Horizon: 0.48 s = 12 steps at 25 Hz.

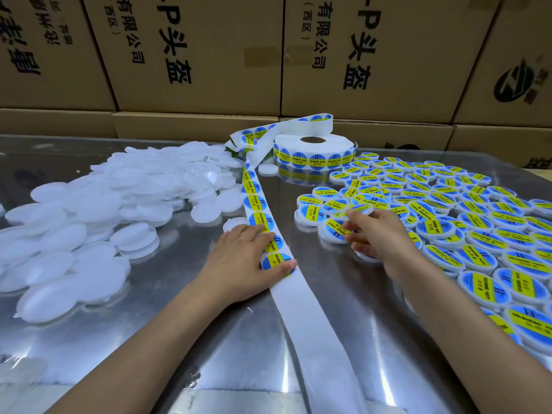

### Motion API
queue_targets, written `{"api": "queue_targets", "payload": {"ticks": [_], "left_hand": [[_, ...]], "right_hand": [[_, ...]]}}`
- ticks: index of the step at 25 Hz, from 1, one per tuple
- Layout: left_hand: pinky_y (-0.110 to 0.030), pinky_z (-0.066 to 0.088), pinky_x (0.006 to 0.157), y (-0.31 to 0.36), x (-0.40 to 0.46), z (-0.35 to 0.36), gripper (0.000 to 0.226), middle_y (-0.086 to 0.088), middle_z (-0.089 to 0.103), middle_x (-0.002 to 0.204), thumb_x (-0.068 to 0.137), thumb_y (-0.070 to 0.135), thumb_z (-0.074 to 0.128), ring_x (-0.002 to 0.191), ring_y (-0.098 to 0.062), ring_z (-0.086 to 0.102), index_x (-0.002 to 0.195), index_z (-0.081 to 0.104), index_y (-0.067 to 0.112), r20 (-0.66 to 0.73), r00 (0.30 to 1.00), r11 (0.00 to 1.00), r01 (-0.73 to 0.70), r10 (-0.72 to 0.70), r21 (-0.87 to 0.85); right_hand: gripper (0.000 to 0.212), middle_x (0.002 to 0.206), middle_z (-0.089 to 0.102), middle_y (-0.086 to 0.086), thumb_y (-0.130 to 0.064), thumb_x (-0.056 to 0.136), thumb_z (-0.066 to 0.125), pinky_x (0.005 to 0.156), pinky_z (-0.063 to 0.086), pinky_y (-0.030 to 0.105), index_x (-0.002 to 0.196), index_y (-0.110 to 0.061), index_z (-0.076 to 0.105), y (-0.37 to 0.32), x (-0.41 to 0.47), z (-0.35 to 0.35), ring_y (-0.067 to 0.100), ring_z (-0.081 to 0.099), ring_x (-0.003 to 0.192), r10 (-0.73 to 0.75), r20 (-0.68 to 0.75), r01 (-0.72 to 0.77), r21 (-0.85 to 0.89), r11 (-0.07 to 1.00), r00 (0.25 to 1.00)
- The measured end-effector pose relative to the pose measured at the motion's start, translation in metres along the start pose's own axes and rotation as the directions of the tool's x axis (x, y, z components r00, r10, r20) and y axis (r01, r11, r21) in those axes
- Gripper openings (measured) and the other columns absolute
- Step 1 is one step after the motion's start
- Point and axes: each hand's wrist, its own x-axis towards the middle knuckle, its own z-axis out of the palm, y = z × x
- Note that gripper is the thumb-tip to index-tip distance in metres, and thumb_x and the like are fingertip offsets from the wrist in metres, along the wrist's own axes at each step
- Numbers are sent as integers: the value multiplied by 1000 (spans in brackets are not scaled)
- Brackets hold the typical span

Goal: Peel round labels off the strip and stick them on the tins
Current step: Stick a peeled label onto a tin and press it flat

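While my left hand presses flat on the label strip mid-table, my right hand grips a labelled tin; a tin beneath my palm stays mostly hidden.

White backing strip with round blue-yellow labels lies under the left hand; labelled white tins crowd around the right hand.

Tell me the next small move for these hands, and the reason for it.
Probably the left hand should peel the nearest label off the strip. Its fingers already rest flat on that label, and below it the strip is bare. The right hand is among the labelled tins, so it should probably fetch a plain tin next.
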Motion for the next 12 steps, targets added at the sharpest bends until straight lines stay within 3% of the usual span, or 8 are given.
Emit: {"api": "queue_targets", "payload": {"ticks": [2,4,5,8,10,12], "left_hand": [[-31,20,112,3,0,-1,84,9,35,149,73,79,31,136,-11,28,140,41,29,43,998,999,-49,49,5],[-32,20,113,3,0,-2,82,10,36,149,76,80,34,136,-10,29,141,39,30,70,994,996,-85,86,-22],[-30,19,113,1,0,-2,78,11,35,150,79,77,38,137,-9,28,142,38,31,76,992,995,-96,99,-39],[-22,15,108,-2,0,-5,75,14,31,152,79,72,46,138,-6,25,143,36,33,88,987,989,-128,135,-77],[-17,15,106,-4,0,-7,86,16,32,151,72,78,50,137,-3,25,143,34,34,103,984,986,-138,148,-98],[-17,19,109,-6,0,-10,96,17,36,148,62,82,50,134,-2,30,143,34,34,107,982,982,-143,156,-123]], "right_hand": [[18,81,64,4,-17,93,59,51,44,26,91,-7,44,1,1,1,14,60,55,-16,-30,15,-19,1000,999],[42,84,65,2,-17,89,61,58,43,31,124,-7,41,3,1,2,16,59,61,-123,-70,112,-147,983,990],[43,82,65,0,-18,88,63,62,43,31,126,-11,46,3,-1,4,14,58,63,-224,-39,209,-237,949,974],[12,78,66,-8,-18,84,67,64,44,24,94,-23,69,3,-10,11,6,55,64,-432,213,482,-400,780,876],[12,85,68,-11,-18,82,70,70,47,19,87,-28,70,3,-15,14,4,58,72,-382,415,544,-407,734,826],[20,97,67,-17,-21,80,74,76,42,8,99,-28,70,4,-16,14,-10,57,84,-274,577,566,-416,712,769]]}}
